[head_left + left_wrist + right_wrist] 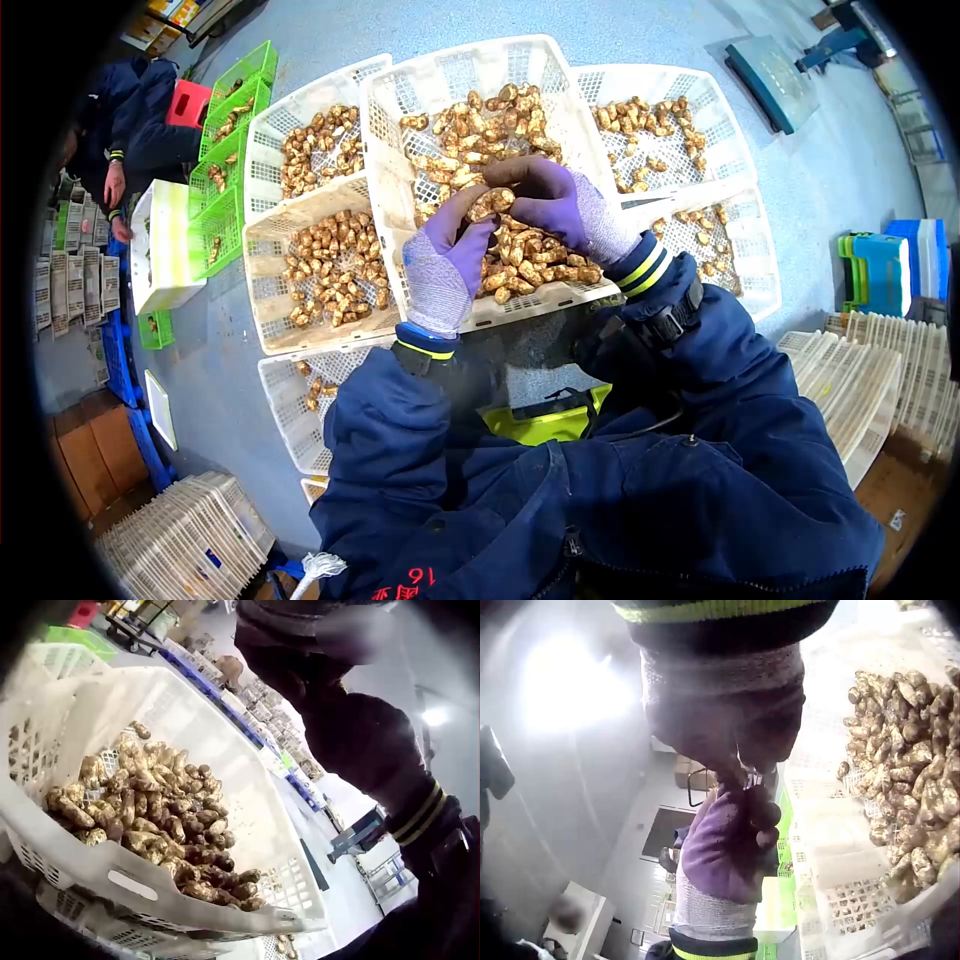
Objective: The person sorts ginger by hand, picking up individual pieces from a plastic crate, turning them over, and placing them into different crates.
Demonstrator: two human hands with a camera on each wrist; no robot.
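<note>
Above a large white crate [612,175], both gloved hands hold one stubby, brown-and-cream piece that looks like a mushroom [491,205]. My left hand [445,255] pinches it from the left between thumb and fingers. From the right, the fingers of my right hand [565,205] curl over its other side. In the right wrist view the fingertips of the right hand [720,712] and the left hand [724,851] meet, hiding most of the piece. Many similar mushrooms [161,806] lie heaped in the crate below.
More white crates with mushrooms stand on both sides, such as the left crate [265,300] and right crate [735,130]. Green baskets [225,215] and a seated person [140,120] are at the far left. A scale [770,85] stands back right; stacked crates [190,540] are lower left.
</note>
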